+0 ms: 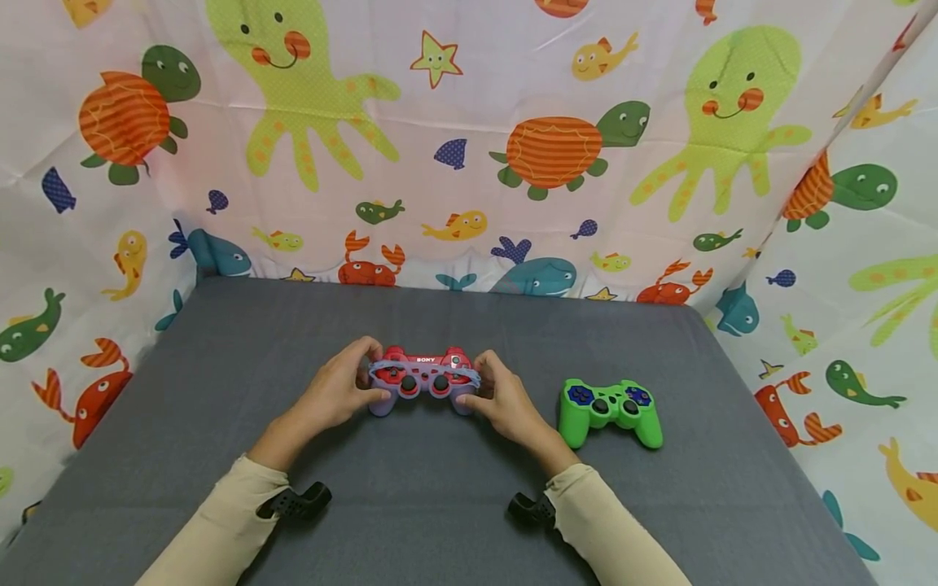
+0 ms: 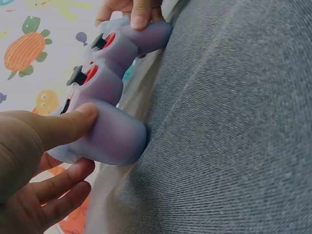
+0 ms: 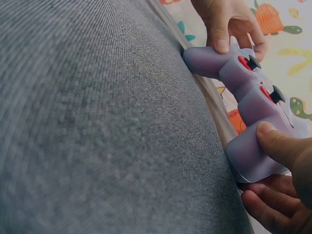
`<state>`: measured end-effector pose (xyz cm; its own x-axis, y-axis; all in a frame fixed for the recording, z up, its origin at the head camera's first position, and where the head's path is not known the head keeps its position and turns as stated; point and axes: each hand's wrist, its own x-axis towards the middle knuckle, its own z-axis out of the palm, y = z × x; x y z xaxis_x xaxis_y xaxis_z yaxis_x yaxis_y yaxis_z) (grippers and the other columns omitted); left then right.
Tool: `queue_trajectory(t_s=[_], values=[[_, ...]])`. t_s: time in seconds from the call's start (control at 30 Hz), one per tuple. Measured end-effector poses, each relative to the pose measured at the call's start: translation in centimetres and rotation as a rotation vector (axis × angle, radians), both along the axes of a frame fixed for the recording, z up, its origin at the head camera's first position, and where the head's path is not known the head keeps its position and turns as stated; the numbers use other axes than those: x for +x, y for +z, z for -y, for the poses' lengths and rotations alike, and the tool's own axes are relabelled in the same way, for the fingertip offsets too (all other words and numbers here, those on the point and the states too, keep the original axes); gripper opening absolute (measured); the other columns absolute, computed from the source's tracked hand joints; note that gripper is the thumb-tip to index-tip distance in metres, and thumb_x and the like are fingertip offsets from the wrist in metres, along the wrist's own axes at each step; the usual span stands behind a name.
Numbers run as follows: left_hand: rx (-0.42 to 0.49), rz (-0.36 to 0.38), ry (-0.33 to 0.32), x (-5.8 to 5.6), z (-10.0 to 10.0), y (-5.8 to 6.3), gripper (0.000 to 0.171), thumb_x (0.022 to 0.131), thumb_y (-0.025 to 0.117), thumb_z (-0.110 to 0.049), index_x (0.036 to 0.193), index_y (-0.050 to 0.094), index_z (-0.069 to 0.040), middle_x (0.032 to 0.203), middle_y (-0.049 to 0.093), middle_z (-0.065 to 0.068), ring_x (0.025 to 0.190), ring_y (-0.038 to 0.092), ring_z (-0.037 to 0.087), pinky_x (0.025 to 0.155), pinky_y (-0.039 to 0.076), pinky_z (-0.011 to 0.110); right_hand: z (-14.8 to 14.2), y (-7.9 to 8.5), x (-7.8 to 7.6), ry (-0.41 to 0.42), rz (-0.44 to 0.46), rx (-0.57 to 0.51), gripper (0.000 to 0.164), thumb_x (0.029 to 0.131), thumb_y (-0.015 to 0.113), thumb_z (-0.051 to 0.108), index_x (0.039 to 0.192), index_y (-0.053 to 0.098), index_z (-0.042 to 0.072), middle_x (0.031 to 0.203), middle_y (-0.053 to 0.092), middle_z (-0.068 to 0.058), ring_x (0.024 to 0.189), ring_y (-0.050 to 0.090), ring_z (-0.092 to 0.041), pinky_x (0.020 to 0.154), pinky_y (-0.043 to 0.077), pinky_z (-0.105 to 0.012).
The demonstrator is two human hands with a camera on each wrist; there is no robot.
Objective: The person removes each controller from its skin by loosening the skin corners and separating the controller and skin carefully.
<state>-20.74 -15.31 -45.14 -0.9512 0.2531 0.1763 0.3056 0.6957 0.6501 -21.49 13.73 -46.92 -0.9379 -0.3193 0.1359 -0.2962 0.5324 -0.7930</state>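
A red game controller (image 1: 456,356) lettered SONY lies at the middle of the table in the head view. A pale purple silicone cover (image 2: 114,134) wraps its two handles and lower front, while its upper edge crosses the face and leaves the red top bare. My left hand (image 1: 339,384) pinches the covered left handle, thumb on top and fingers beneath. On the other side my right hand (image 1: 508,400) holds the right handle the same way. Both black thumbsticks poke out through the cover. The wrist views show the handle ends close to the grey cloth.
To the right of my right hand lies a second controller (image 1: 610,409) in a bright green cover with blue button areas. Grey cloth covers the table (image 1: 410,521). A curtain (image 1: 469,106) printed with sea animals stands along the back and both sides.
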Motion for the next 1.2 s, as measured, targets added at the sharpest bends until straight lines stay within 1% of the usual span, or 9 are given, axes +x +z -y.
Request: queue_trajectory(t_s=[0.13,0.23,0.43,0.63,0.9,1.03,1.2], values=[[-0.026,-0.034,0.002,0.1,-0.18,0.03,0.054,0.077,0.089,-0.017,0.117,0.054,-0.014,0.095,0.058,0.004,0.077,0.054,0.015,0.068,0.041,0.033,0.09,0.19,0.05,-0.005,0.0,-0.006,0.043,0.084,0.083,0.012,0.11,0.048,0.015,0.12,0.07,-0.012,0.097,0.071,-0.024,0.089,0.057,-0.047],[-0.035,-0.045,0.002,0.16,-0.19,0.06,0.054,0.078,0.089,-0.018,0.119,0.055,-0.014,0.097,0.057,0.004,0.078,0.053,0.015,0.068,0.041,0.032,0.16,0.16,-0.03,-0.001,0.005,-0.01,0.043,0.085,0.082,0.011,0.11,0.048,0.014,0.126,0.067,-0.014,0.1,0.072,-0.026,0.09,0.057,-0.047],[-0.04,-0.034,0.012,0.11,-0.21,0.24,0.05,0.078,0.089,-0.018,0.116,0.056,-0.015,0.092,0.056,0.004,0.077,0.053,0.017,0.065,0.038,0.032,0.22,0.16,-0.06,-0.001,0.011,-0.001,0.043,0.086,0.081,0.012,0.112,0.048,0.014,0.127,0.067,-0.014,0.099,0.071,-0.026,0.089,0.057,-0.046],[-0.046,-0.044,0.01,0.14,-0.21,0.14,0.048,0.078,0.088,-0.019,0.114,0.056,-0.015,0.087,0.055,0.002,0.072,0.051,0.014,0.062,0.037,0.031,0.19,0.18,0.1,0.001,0.008,0.013,0.044,0.086,0.081,0.013,0.113,0.046,0.014,0.126,0.067,-0.013,0.098,0.07,-0.025,0.087,0.057,-0.046],[-0.05,-0.054,0.016,0.2,-0.17,-0.13,0.045,0.078,0.088,-0.02,0.11,0.058,-0.015,0.095,0.058,0.002,0.07,0.051,0.011,0.061,0.038,0.03,0.21,0.07,0.12,-0.001,0.014,0.014,0.044,0.086,0.081,0.012,0.113,0.046,0.014,0.127,0.068,-0.013,0.095,0.07,-0.025,0.087,0.057,-0.046],[-0.055,-0.056,0.021,0.18,-0.13,-0.23,0.043,0.078,0.089,-0.021,0.109,0.059,-0.016,0.094,0.058,0.001,0.069,0.051,0.011,0.06,0.039,0.03,0.27,0.1,0.12,-0.005,0.017,0.019,0.045,0.086,0.081,0.012,0.113,0.046,0.014,0.125,0.068,-0.013,0.095,0.069,-0.025,0.087,0.056,-0.046],[-0.059,-0.06,0.018,0.12,-0.1,-0.21,0.042,0.078,0.089,-0.022,0.107,0.059,-0.017,0.093,0.058,0.0,0.069,0.052,0.01,0.059,0.039,0.03,0.31,0.17,0.06,-0.007,0.019,0.019,0.044,0.086,0.081,0.012,0.113,0.046,0.015,0.126,0.069,-0.013,0.094,0.069,-0.024,0.084,0.056,-0.044]])
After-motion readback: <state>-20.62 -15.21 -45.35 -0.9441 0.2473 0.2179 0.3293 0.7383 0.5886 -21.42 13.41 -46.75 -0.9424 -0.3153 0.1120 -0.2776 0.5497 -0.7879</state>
